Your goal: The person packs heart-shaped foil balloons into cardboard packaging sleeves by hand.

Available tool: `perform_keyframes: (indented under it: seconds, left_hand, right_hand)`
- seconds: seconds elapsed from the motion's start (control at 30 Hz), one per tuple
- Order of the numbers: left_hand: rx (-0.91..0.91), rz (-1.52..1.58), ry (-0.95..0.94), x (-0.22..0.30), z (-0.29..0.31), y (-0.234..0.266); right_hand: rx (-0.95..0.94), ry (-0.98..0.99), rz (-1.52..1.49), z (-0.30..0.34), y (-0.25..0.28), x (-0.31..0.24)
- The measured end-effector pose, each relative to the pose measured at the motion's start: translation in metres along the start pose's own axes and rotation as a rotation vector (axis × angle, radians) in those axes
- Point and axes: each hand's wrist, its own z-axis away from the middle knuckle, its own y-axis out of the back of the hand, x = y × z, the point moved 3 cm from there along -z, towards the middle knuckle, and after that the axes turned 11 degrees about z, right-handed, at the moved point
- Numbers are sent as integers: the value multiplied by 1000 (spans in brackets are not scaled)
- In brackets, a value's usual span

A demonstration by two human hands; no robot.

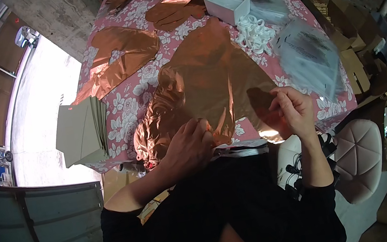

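A large flat copper-coloured foil balloon [205, 81] lies in front of me, its left part crumpled and its lower right arm reaching toward the table's near edge. My left hand [189, 144] is closed on the balloon's near edge, fingers curled inward. Beside the lower right arm, my right hand [295, 110] is raised with thumb and fingers pinched together. Whatever that pinch holds is too small to make out. Another flat copper foil balloon [133, 44] rests farther to the left.
The table has a pink floral cloth [122, 104]. On it are grey cardboard sheets [81, 133], more foil balloons [176, 9], a white box [227, 6], white ribbon coils [254, 34] and clear plastic bags [308, 54]. A pale padded chair [359, 158] stands right, near cardboard boxes [355, 70].
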Motion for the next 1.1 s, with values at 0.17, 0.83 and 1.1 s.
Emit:
perform_keyframes:
  seconds: [0.17,0.83,1.1]
  left_hand:
    - [-39,-112,-45,4,1,-3]
    - [-124,-381,6,26,-11,-5]
    - [-48,-89,-27,-4,-18,18]
  right_hand:
    - [-13,-35,-44,1,-2,2]
    - [-22,-22,-84,1,-1,10]
    - [-22,-44,-67,-1,-4,9]
